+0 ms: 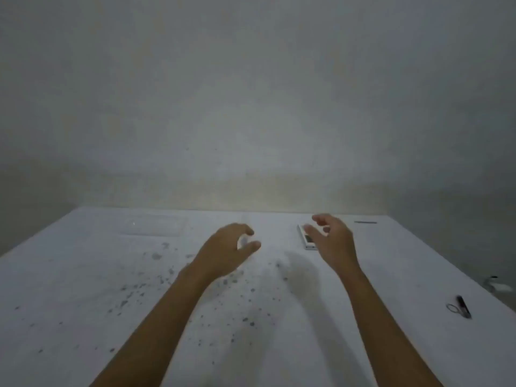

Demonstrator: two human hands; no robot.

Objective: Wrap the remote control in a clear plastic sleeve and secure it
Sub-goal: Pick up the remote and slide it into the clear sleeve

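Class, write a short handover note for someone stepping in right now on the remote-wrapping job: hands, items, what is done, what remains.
Left hand: open, empty, above the table.
Right hand: open, fingers curled, over the remote control; contact unclear.
Remote control lies bare, far centre-right. Clear plastic sleeve lies flat, far left.
A small dark tool lies at the right edge.
Done: nothing wrapped.
Left: pick up the remote, sleeve it, secure it.

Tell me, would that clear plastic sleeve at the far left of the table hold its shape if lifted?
Probably not. The plastic sleeve lies flat and see-through on the table, so it likely flops and weighs little. Its faint glint hints at a slick surface.
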